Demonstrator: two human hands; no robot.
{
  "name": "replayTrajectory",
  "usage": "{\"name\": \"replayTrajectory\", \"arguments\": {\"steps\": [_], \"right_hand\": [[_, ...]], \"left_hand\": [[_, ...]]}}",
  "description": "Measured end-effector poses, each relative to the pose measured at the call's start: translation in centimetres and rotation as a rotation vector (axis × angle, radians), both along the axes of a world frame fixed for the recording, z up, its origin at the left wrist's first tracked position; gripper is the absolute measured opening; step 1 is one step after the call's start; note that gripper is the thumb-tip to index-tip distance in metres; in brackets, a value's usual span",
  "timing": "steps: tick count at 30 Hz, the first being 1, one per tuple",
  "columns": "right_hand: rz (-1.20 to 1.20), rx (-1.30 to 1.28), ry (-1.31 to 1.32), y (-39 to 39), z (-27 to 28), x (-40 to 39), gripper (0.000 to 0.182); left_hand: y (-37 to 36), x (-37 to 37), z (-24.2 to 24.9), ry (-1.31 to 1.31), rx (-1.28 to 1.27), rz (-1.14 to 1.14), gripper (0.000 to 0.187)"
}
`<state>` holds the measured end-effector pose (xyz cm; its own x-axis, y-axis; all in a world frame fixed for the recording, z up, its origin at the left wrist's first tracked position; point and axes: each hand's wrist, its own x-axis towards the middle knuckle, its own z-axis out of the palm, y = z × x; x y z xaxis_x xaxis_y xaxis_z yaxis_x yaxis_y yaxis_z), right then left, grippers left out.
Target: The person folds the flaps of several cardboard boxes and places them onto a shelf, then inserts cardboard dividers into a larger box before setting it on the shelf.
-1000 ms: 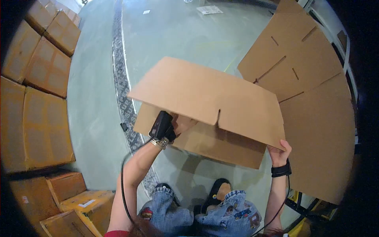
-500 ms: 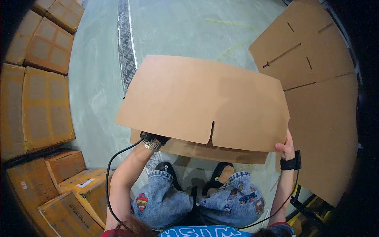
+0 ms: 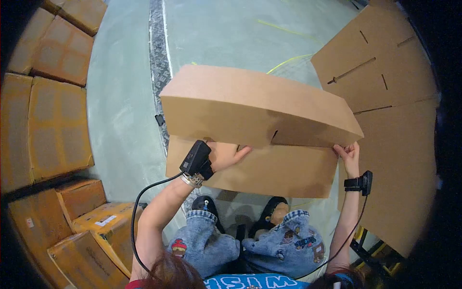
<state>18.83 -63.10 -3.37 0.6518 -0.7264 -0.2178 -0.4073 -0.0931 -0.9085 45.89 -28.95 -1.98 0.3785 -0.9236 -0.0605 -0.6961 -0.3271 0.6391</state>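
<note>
A brown cardboard sheet (image 3: 260, 96) with a short slot is folded over in front of me, its upper flap raised above a lower panel (image 3: 269, 168). My left hand (image 3: 226, 155) lies on the lower panel with its thumb spread and its fingertips hidden under the flap's edge. At the right end, my right hand (image 3: 350, 153) pinches the cardboard between thumb and fingers. Both wrists carry black strapped devices with cables.
Taped cartons (image 3: 60, 125) are stacked along the left, with smaller ones (image 3: 108, 224) below them. Large slotted cardboard sheets (image 3: 394, 144) stand at the right. My knees and shoes are below the cardboard. A dark strip (image 3: 159, 58) runs along the floor.
The near part of the upper flap has folded and lifted, showing more of the lower panel. My left hand has come into view on that panel, and my right hand has moved up slightly.
</note>
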Motion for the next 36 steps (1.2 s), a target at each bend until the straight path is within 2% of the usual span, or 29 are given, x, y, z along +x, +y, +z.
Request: {"name": "replayTrajectory", "arguments": {"steps": [2, 3, 5, 6, 7, 10, 11, 14, 17, 20, 22, 23, 27, 32, 35, 36], "right_hand": [[0.063, -0.106, 0.037, -0.3, -0.2, 0.3, 0.032], [0.072, -0.053, -0.022, 0.0, 0.0, 0.9, 0.033], [0.093, 0.053, -0.133, 0.7, 0.8, 2.5, 0.036], [0.099, 0.048, -0.109, 0.5, 0.4, 2.3, 0.037], [0.103, 0.041, -0.087, 0.1, -0.1, 1.8, 0.039], [0.083, 0.049, -0.108, 1.1, 0.6, 1.7, 0.044], [0.075, 0.059, -0.126, 1.5, 0.9, 2.0, 0.045], [0.162, -0.023, -0.109, 0.9, 1.2, 2.3, 0.047], [0.266, -0.151, 0.033, 0.2, 1.2, 2.2, 0.045], [0.182, -0.223, -0.003, 0.1, 0.8, 2.9, 0.033], [0.206, -0.357, 0.119, -0.3, 1.1, 3.3, 0.028], [0.215, -0.426, 0.182, -0.5, 1.4, 3.4, 0.028], [0.148, -0.549, 0.146, -1.6, -0.1, 3.2, 0.035], [0.11, -0.752, 0.196, -1.1, -0.1, 2.7, 0.041], [0.065, -0.603, 0.095, -0.1, 0.3, 3.0, 0.043], [0.079, -0.624, 0.157, -0.2, 0.4, 2.8, 0.041]], "left_hand": [[1.2, -0.2, 0.1, -0.031, -0.073, 0.032, 0.043], [1.5, -0.3, 0.5, -0.045, -0.114, 0.048, 0.044], [3.5, 0.3, 2.2, -0.034, 0.116, 0.121, 0.045], [4.8, 0.9, 3.2, -0.029, 0.231, 0.159, 0.045], [6.0, 1.7, 3.9, -0.013, 0.188, 0.228, 0.048], [9.8, 3.0, 2.2, -0.364, 0.036, 0.428, 0.047], [9.9, 3.3, 1.8, -0.242, -0.111, 0.547, 0.045], [10.0, 3.6, 1.2, -0.173, -0.183, 0.586, 0.043], [10.3, 4.0, 1.6, -0.182, -0.171, 0.583, 0.043], [10.8, 4.3, 0.8, -0.151, -0.203, 0.643, 0.045], [11.1, 4.4, -0.1, -0.114, -0.248, 0.694, 0.048], [11.1, 4.5, -0.4, -0.097, -0.279, 0.72, 0.049], [10.9, 4.9, -1.0, 0.055, -0.404, 0.841, 0.053], [9.0, 5.4, 2.2, -0.098, -0.212, 0.906, 0.05], [9.1, 5.7, 2.4, -0.176, -0.132, 0.854, 0.047], [9.0, 5.8, 2.3, -0.206, -0.115, 0.831, 0.045]]}}
